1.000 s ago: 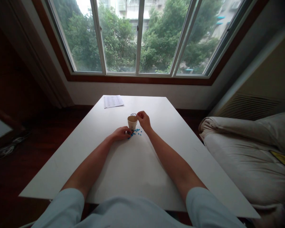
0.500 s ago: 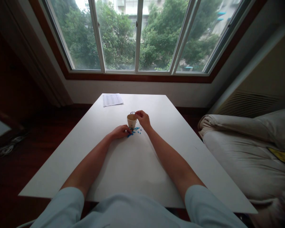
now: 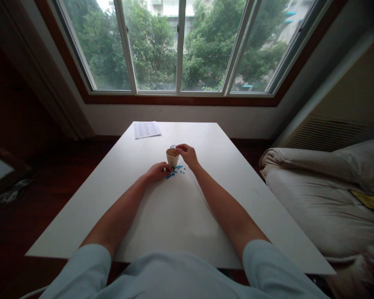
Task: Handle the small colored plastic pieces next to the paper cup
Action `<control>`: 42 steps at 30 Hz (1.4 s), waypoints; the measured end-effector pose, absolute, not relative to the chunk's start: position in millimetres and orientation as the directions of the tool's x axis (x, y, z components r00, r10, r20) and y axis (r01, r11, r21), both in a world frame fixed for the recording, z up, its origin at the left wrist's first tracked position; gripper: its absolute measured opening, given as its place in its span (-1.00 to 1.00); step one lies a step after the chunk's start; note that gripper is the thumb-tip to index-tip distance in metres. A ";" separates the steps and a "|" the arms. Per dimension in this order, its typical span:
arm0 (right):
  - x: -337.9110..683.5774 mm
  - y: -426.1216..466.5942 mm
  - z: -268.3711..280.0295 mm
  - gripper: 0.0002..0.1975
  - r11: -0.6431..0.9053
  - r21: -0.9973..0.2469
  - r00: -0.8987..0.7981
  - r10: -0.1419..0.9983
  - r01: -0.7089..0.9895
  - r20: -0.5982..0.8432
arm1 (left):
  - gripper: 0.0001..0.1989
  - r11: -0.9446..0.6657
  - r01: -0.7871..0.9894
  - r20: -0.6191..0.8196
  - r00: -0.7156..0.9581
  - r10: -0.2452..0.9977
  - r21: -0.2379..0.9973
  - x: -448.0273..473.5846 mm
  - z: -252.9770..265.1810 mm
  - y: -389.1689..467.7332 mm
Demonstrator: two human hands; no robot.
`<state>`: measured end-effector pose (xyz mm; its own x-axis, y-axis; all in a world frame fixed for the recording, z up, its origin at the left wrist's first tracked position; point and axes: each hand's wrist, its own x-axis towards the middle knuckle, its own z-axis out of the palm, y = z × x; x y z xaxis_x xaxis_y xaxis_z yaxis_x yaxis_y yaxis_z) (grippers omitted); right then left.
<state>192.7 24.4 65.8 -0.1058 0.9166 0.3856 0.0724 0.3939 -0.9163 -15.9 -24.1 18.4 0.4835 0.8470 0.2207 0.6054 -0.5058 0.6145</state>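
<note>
A pale cup (image 3: 172, 160) with a handle on its right stands upright on the white table (image 3: 180, 224). My right hand (image 3: 187, 154) is at the cup's right rim, fingertips pinched together over its mouth; whatever they hold is too small to make out. Several small blue pieces (image 3: 170, 176) lie scattered in front of the cup and a little to its right. Beside them, on the left, my left hand (image 3: 159, 170) rests low at the tabletop with thumb and fingers drawn together. Any piece between those fingers cannot be made out.
Printed sheets of paper (image 3: 147, 129) lie at the table's far left corner. Just behind the cup is a thin dark looped thing (image 3: 173, 146). Right of the table is a padded, light-coloured seat (image 3: 318, 207). A window (image 3: 180, 50) is beyond the far edge.
My right fingertips have shifted slightly left, further over the cup's mouth. My left fingers have drawn back a little from the blue pieces and closed together. The view has tilted slightly.
</note>
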 end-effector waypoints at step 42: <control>235.6 32.4 2.6 -0.74 0.442 -0.707 -0.053 0.865 0.552 0.499 | -0.53 -0.229 0.207 0.232 0.007 0.973 0.951 8.2 72.1 -21.0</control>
<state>235.6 32.4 2.6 -0.0531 0.8649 0.4992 0.5516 0.4421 -0.7073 8.2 -21.0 72.1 0.0069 0.9726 0.2324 0.2071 -0.2287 0.9512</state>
